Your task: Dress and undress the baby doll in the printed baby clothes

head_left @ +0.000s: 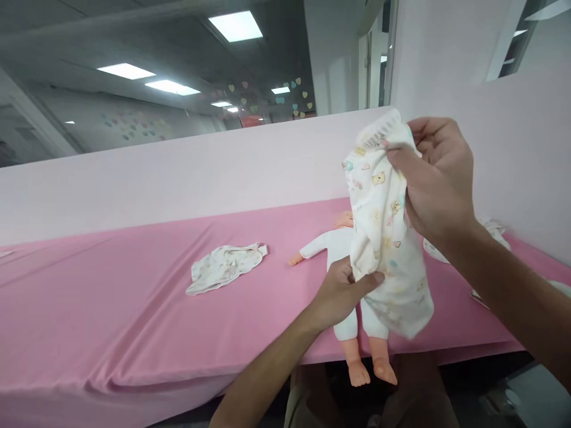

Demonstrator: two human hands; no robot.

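As both hands (341, 295) (441, 178) hold the garment (377, 214), grey markings (380, 134) look illegible.

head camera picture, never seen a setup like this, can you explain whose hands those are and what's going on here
There is no robot: the left hand and right hand belong to the person wearing the camera, which looks forward and down. They hold up a patterned white cloth, the right gripping near its top, the left lower down. Partly hidden behind it, a doll in white lies on a pink-covered surface, feet past the near edge. A smaller patterned piece lies to the left; more pale fabric lies right, partly behind the right arm.
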